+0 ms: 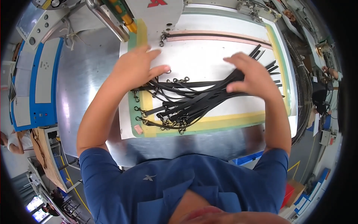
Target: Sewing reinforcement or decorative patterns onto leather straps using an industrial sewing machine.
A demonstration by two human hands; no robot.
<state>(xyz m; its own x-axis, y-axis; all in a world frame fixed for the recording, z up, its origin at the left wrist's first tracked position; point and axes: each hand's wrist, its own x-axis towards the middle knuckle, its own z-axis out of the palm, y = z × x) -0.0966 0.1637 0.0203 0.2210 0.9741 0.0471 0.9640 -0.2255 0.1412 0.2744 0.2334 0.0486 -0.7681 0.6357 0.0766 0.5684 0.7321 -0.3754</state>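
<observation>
Markings: a red angular mark (156, 3) is on the white machine housing (149, 16) beyond the left fingers; a small pale emblem (150, 177) is on the blue shirt (119, 190), nearer the body than either hand. Small dark print (46, 65) on the blue-and-white cabinet (43, 84), well left of the left fingers, is too small to read.

Orientation: the bundle of black straps (209, 98) lies between and below the two hands, on the white board (197, 56) upon the metal tabletop (80, 74). Its long axis slants from below the left fingers up to the right, passing under the right fingers. Metal clasps (141, 111) are at the left ends; plain ends fan out past the right hand. A single strap (220, 35), farther out than both sets of fingers, runs nearly crosswise, clasp end left.

Hands: the left hand (132, 68) has thumb and index finger spread, with nothing seen gripped between them; its thumb tip is just beside a clasp. The right hand (253, 74) arches over the bundle, thumb and forefinger well parted; whether its hidden fingers grip straps cannot be told.
</observation>
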